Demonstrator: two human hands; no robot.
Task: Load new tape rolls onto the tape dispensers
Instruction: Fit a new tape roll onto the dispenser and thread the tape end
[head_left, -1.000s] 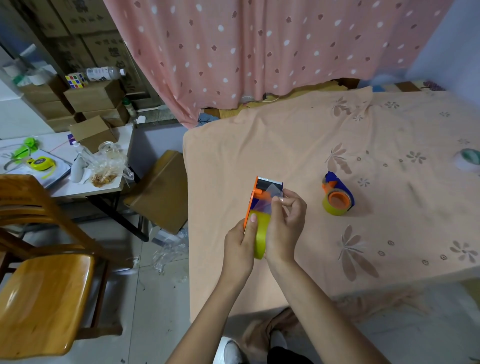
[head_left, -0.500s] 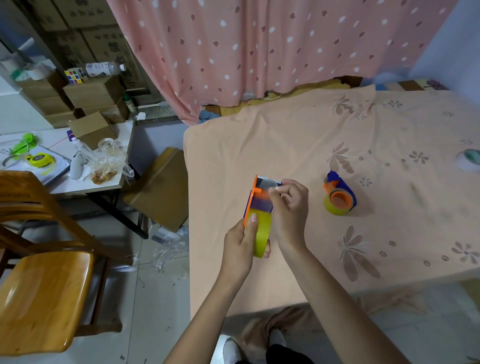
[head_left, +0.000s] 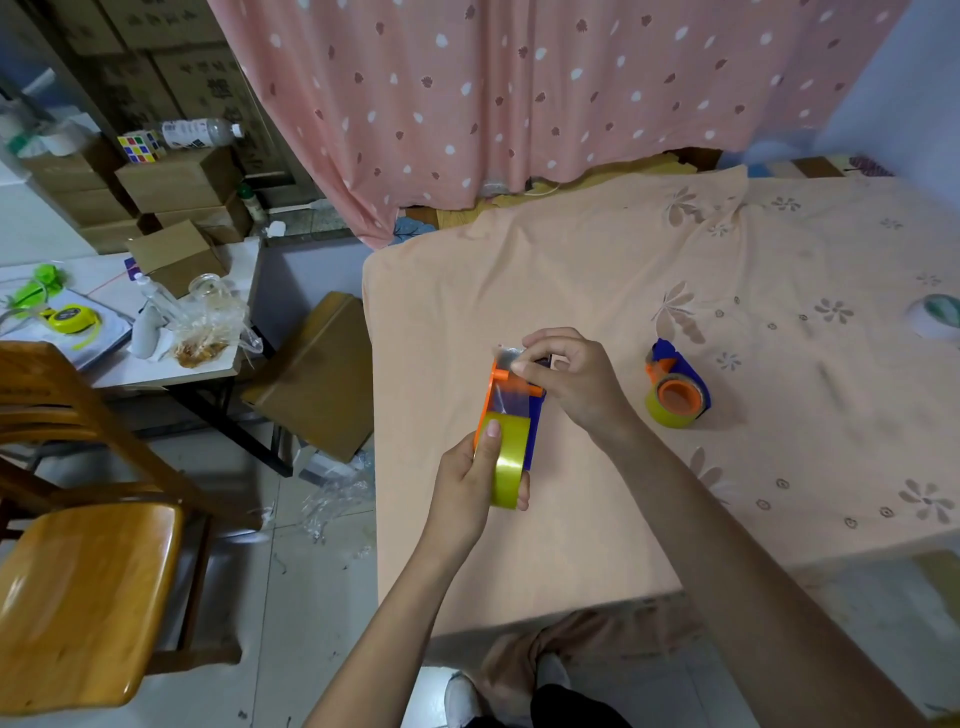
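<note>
An orange and blue tape dispenser with a yellowish tape roll mounted in it is held above the near left part of the peach-covered table. My left hand grips the roll and dispenser from below, thumb on the roll. My right hand pinches the clear tape end at the dispenser's top, stretched up from the roll. A second orange and blue dispenser with a yellow roll lies on the table to the right, untouched.
A white tape roll sits at the table's right edge. A wooden chair stands at the left. A cluttered side table and cardboard boxes are behind it. A brown box rests beside the table's left edge.
My right hand has drawn the tape end from the front of the dispenser up to its top edge. My left hand keeps the same grip.
</note>
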